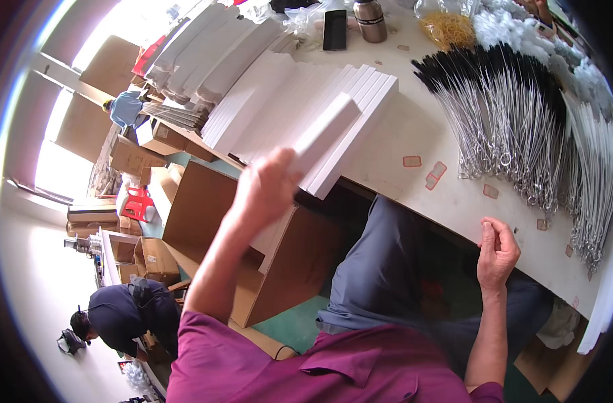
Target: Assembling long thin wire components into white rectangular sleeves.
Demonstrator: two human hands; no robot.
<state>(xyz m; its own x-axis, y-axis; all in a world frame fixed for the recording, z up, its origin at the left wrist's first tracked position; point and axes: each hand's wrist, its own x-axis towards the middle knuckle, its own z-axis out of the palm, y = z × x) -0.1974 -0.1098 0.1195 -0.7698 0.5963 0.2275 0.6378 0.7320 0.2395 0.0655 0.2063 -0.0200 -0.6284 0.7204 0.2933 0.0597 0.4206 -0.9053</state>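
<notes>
My left hand point(269, 185), slightly blurred, is closed around the near end of a long slim white box point(330, 127). That box lies slanted over a row of similar white boxes point(266, 94) at the table's front edge. My right hand point(498, 255) hovers by the edge further right, its fingers curled and thumb near the index finger; I see nothing in it. Beyond it lies a large bunch of wire brushes point(498, 114) with black bristles and looped wire ends. More brushes with white bristles point(588, 181) lie to their right.
Small red-edged labels point(412, 161) are scattered on the white table point(400, 127). A phone point(334, 30), a steel bottle point(370, 21) and a bag of rubber bands point(447, 28) stand or lie at the back. An open carton point(293, 262) sits below; a person point(132, 312) bends at left.
</notes>
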